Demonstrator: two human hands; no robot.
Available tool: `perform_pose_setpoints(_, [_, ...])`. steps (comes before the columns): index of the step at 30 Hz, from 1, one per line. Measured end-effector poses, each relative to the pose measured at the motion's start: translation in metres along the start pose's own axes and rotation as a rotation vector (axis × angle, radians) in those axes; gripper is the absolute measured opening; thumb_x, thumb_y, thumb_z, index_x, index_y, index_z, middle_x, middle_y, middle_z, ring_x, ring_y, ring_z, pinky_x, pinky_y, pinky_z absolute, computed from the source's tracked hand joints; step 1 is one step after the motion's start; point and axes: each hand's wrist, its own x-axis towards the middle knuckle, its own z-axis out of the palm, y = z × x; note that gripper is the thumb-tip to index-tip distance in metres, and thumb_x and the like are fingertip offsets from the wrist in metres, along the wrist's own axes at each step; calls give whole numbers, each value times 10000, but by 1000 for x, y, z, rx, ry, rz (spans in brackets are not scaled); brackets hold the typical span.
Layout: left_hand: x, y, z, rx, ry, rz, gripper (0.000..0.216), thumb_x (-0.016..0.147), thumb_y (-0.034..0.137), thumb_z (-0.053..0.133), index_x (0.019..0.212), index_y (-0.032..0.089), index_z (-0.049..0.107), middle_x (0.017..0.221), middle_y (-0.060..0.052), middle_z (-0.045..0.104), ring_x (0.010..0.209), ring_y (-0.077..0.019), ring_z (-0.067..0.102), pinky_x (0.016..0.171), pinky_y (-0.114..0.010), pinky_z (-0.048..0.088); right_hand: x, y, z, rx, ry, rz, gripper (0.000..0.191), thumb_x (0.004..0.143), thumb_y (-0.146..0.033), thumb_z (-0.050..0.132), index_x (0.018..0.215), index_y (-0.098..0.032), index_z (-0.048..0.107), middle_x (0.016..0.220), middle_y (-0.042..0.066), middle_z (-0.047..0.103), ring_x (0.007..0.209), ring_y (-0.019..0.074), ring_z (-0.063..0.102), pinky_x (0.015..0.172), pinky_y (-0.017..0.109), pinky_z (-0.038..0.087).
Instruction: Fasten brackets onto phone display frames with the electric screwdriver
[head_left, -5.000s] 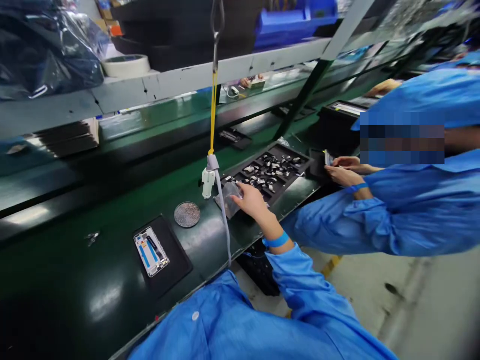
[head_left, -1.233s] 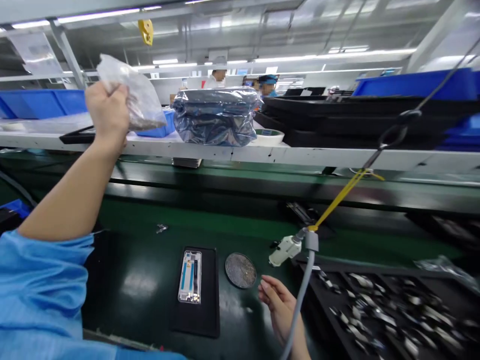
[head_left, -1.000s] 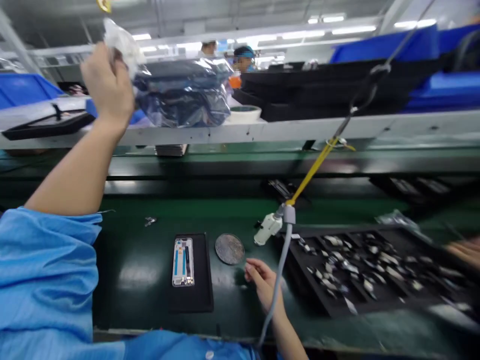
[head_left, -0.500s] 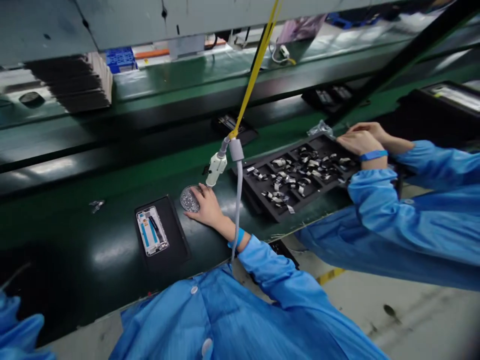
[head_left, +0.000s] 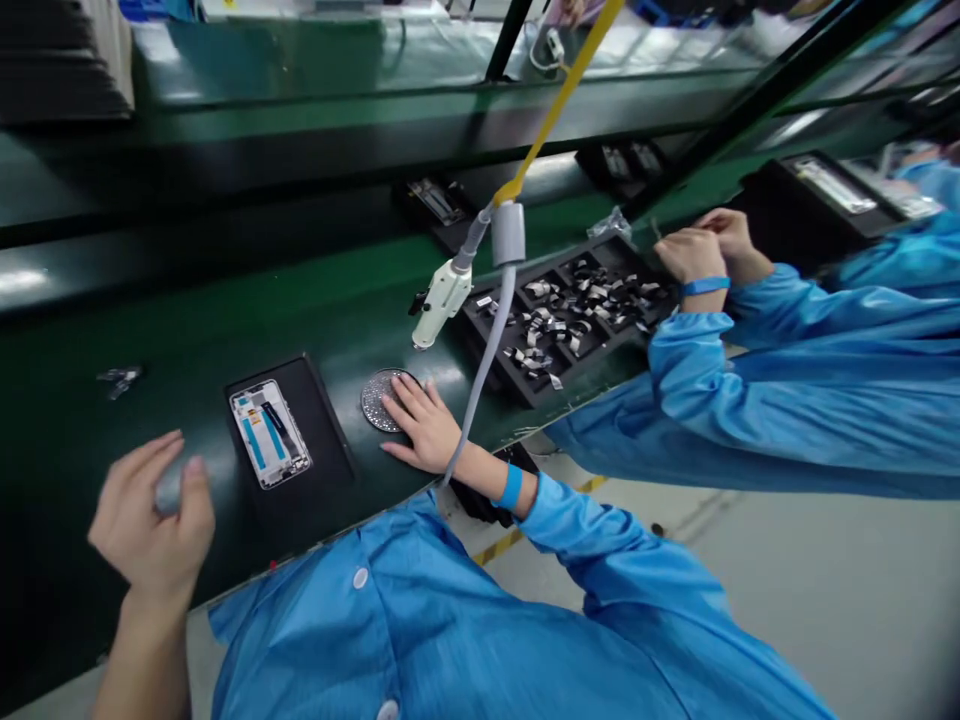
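My right hand (head_left: 429, 425) lies with fingers spread over the right side of a round, shallow dish of small shiny pieces (head_left: 377, 402), probably screws. My left hand (head_left: 156, 515) is raised at the left, its fingers apart and nothing in them. Between the two hands, a black tray (head_left: 324, 440) lies on the dark green bench, bearing an opened phone body (head_left: 268, 432) with blue strips and a black flex cable. Above the dish hangs a pale electric screwdriver (head_left: 442, 300) on a grey cable and yellow strap, apart from both hands.
A compartmented black tray (head_left: 529, 388) of flex cables stands to the right, beside a co-worker's hands (head_left: 701, 250). Small clear plastic scraps (head_left: 120, 380) lie at the far left. Further black trays (head_left: 442, 210) sit behind, near a slanting dark post (head_left: 720, 130).
My left hand has come into view at the left. My right hand has flattened at the dish, its fingers more spread. The whole view has shifted, showing more of the right side.
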Motion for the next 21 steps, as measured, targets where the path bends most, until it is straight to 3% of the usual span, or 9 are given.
perform_pose_setpoints(4, [-33,-22,31,-20,-57,-44,298,914,382,754,1166,226,791,1259,-113,833,1190,-336,810,1071,-505,655,-6,-14,1,-11,-47,-102,779,1100,-637,614,1730,-193,498,1836,223,406,1754,403,336,1425,671,220])
perform_pose_setpoints(7, [-43,-34,46,-29,-60,-92,343,945,398,726,1215,193,775,1330,-151,800,1260,-348,783,1071,-501,660,-7,-8,1,2,-14,-124,737,1108,-621,603,1697,-182,544,1798,214,479,1726,390,397,1427,668,231])
perform_pose_setpoints(10, [-47,-38,54,-27,-57,-151,370,975,431,692,1236,179,766,1366,-158,773,1276,-341,776,1031,-464,675,-11,19,-7,28,53,-113,511,1144,-526,547,1512,-217,719,1604,151,701,1580,315,587,1362,560,416])
perform_pose_setpoints(12, [-48,-39,56,-10,-41,-201,389,999,464,657,1228,169,765,1347,-161,772,1247,-342,783,989,-455,679,-9,44,-16,27,127,-28,453,1184,-407,429,1396,-202,772,1405,166,783,1385,293,696,1213,518,555])
perform_pose_setpoints(14, [-49,-40,56,14,-28,-250,430,1021,497,620,1250,161,759,1340,-163,769,1204,-336,792,953,-447,677,-1,70,-23,21,182,64,482,1194,-339,355,1330,-163,784,1228,191,783,1180,298,717,1059,506,611])
perform_pose_setpoints(16, [-50,-42,57,36,-35,-288,472,1031,520,600,1286,154,753,1347,-162,765,1163,-321,797,933,-433,676,12,90,-27,30,169,80,447,1191,-343,399,1230,-157,803,1112,171,756,1055,287,682,981,478,611])
perform_pose_setpoints(21, [-52,-44,56,81,-115,-360,558,1027,531,571,1361,113,728,1366,-192,745,1205,-333,778,1021,-461,664,34,106,-30,49,50,12,418,1181,-308,412,1055,-156,781,1037,153,678,987,287,586,941,462,559])
